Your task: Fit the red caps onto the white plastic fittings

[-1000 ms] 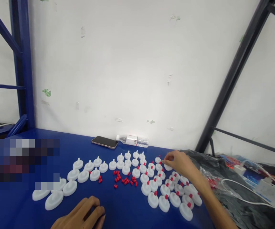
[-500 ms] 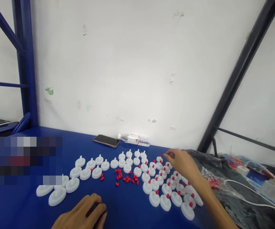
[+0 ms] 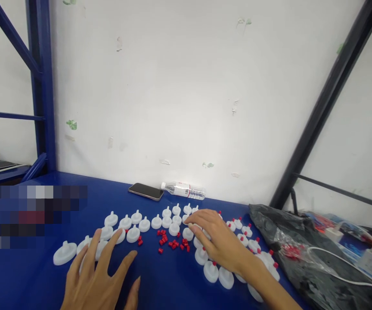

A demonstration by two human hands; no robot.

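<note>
Left hand [image 3: 92, 275]: spread, empty | Right hand [image 3: 216, 241]: half-bent, grasp indeterminable | Risk: low right forearm [image 3: 266, 280] may jostle crowded white discs [image 3: 211, 273]

Left hand [image 3: 100, 269] spread open; right hand [image 3: 216, 237] (palm down) reaches inward.

The lids [image 3: 65, 254] look like smooth, matt white plastic, slightly translucent, and the small red caps [image 3: 160, 250] like plastic too. The table [image 3: 160, 284] has a smooth blue surface with a low sheen. The bottle [image 3: 182, 190] is clear, shiny plastic; the phone [image 3: 146, 191] has a smooth, glossy dark face. The bag [image 3: 299, 258] is thin, wrinkled black plastic with glossy creases. The white wall [image 3: 173, 94] is matt, roughened by peeling patches.
</note>
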